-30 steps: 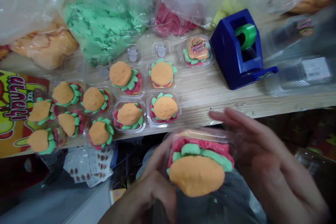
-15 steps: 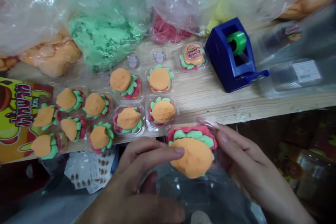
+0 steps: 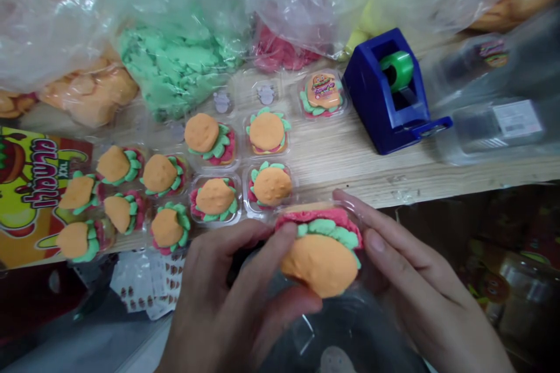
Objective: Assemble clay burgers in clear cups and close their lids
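Between my two hands is a toy burger (image 3: 324, 262) of soft, clay-like stuff, with an orange bun, green leaf pieces and a red layer. It sits tilted in a clear plastic container, whose lid seems to hang open below it. My left hand (image 3: 245, 285) is closed on the burger from the left, its index finger on the green and red layers and its thumb under the bun. From the right, my right hand (image 3: 406, 268) grips the container's edge, with thumb and fingers on either side.
Several similar burgers (image 3: 266, 131) in clear containers stand on the wooden shelf (image 3: 464, 178). Beyond are a blue tape dispenser (image 3: 380, 111), a labelled burger pack (image 3: 322, 93) and bags of green (image 3: 184, 64) and red pieces (image 3: 280, 49). A printed box (image 3: 26, 186) lies left, sticker sheets (image 3: 144, 285) below.
My left index finger has moved from the top of the bun to the green and red layers. My left thumb has come up under the bun. My right hand still grips the container.
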Demonstrator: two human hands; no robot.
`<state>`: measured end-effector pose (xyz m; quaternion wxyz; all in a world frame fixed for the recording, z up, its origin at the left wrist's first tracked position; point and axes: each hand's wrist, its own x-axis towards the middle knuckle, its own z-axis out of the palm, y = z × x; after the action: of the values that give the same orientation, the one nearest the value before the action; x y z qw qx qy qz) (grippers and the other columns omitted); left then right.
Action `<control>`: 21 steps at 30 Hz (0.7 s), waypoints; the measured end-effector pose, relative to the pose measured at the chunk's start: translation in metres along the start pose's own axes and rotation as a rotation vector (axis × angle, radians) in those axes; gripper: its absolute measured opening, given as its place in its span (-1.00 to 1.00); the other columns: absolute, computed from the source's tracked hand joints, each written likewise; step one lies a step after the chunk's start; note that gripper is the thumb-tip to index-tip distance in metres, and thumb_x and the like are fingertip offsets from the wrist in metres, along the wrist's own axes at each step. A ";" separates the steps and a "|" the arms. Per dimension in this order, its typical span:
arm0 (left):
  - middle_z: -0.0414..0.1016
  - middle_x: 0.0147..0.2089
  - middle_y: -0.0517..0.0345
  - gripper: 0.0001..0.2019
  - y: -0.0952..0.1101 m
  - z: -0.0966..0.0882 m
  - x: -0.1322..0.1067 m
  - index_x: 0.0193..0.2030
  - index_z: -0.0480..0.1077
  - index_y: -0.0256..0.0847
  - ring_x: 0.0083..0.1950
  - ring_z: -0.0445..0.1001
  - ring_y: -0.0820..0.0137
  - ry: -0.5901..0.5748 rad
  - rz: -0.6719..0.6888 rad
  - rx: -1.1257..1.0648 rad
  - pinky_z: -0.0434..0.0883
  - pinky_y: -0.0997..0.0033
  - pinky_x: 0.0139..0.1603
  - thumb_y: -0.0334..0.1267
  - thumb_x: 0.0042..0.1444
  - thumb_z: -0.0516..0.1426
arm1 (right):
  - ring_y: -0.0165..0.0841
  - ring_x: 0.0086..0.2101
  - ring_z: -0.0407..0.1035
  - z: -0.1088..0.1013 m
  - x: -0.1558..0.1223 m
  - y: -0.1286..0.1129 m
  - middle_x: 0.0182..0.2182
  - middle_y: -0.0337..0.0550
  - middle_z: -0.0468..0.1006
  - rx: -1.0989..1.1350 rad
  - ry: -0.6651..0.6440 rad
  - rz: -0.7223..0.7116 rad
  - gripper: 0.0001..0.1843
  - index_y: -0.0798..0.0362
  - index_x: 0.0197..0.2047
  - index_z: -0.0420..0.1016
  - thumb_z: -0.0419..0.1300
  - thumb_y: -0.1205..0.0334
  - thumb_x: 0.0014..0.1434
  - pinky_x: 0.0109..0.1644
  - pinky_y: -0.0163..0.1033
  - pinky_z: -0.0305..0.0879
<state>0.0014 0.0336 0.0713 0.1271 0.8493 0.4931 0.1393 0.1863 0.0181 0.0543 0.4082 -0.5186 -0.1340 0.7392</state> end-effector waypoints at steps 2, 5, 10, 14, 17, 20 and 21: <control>0.32 -0.03 0.09 -0.79 0.002 -0.002 0.001 -0.12 0.34 -0.08 -0.05 0.32 0.28 -0.005 0.035 -0.087 0.36 0.24 -0.07 -0.17 0.09 0.13 | -0.26 -0.04 0.40 -0.001 -0.001 0.000 0.02 -0.30 0.47 -0.007 -0.015 0.022 -0.72 -0.31 -0.04 0.44 0.10 0.09 0.17 -0.13 -0.20 0.44; 0.32 -0.01 0.20 -0.96 0.005 -0.002 -0.001 -0.30 0.30 -0.06 0.01 0.28 0.30 -0.029 0.066 -0.220 0.31 0.24 -0.01 -0.29 0.11 0.11 | -0.25 -0.06 0.42 -0.002 -0.002 0.002 0.00 -0.29 0.50 -0.004 -0.054 0.047 -0.71 -0.33 -0.02 0.43 0.08 0.09 0.19 -0.07 -0.15 0.42; 0.27 -0.09 0.10 -0.63 0.003 0.000 -0.004 0.00 0.25 -0.19 -0.08 0.30 0.34 0.010 0.016 -0.105 0.38 0.34 -0.08 -0.13 0.07 0.14 | -0.21 0.04 0.32 -0.002 -0.005 0.001 0.03 -0.28 0.47 -0.036 -0.016 -0.002 -0.70 -0.32 -0.02 0.44 0.11 0.07 0.16 0.05 -0.09 0.32; 0.25 -0.11 0.10 -0.69 0.001 -0.002 -0.003 -0.11 0.29 -0.15 -0.10 0.30 0.34 -0.016 0.010 -0.105 0.36 0.33 -0.08 -0.08 0.05 0.15 | -0.20 0.08 0.27 0.000 -0.007 -0.001 0.03 -0.30 0.46 -0.087 -0.003 -0.001 -0.70 -0.33 -0.03 0.44 0.12 0.06 0.15 0.12 -0.05 0.23; 0.30 -0.05 0.17 -0.86 0.003 -0.002 -0.003 -0.28 0.29 -0.05 -0.05 0.27 0.30 -0.017 0.043 -0.160 0.32 0.28 -0.05 -0.17 0.04 0.17 | -0.18 0.09 0.25 0.000 -0.007 0.000 0.02 -0.29 0.47 -0.103 0.014 0.016 -0.69 -0.32 -0.03 0.44 0.12 0.03 0.14 0.12 -0.04 0.22; 0.39 -0.19 0.22 -0.80 0.004 -0.001 -0.004 -0.20 0.30 -0.02 -0.13 0.30 0.31 -0.011 0.056 -0.182 0.34 0.31 -0.09 -0.17 0.01 0.18 | -0.18 0.10 0.25 0.000 -0.008 0.000 0.02 -0.27 0.47 -0.138 0.043 0.010 -0.69 -0.32 -0.04 0.45 0.13 0.02 0.12 0.12 -0.06 0.23; 0.39 -0.24 0.20 -0.74 0.004 -0.001 -0.005 -0.14 0.31 -0.04 -0.17 0.31 0.31 0.000 0.034 -0.191 0.34 0.32 -0.11 -0.15 0.01 0.18 | -0.16 0.08 0.27 0.000 -0.008 0.001 0.02 -0.25 0.47 -0.137 0.034 0.019 -0.68 -0.32 -0.03 0.44 0.12 0.01 0.12 0.06 -0.07 0.30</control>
<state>0.0016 0.0274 0.0729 0.2053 0.8415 0.4631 0.1878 0.1870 0.0116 0.0593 0.3668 -0.5592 -0.1725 0.7232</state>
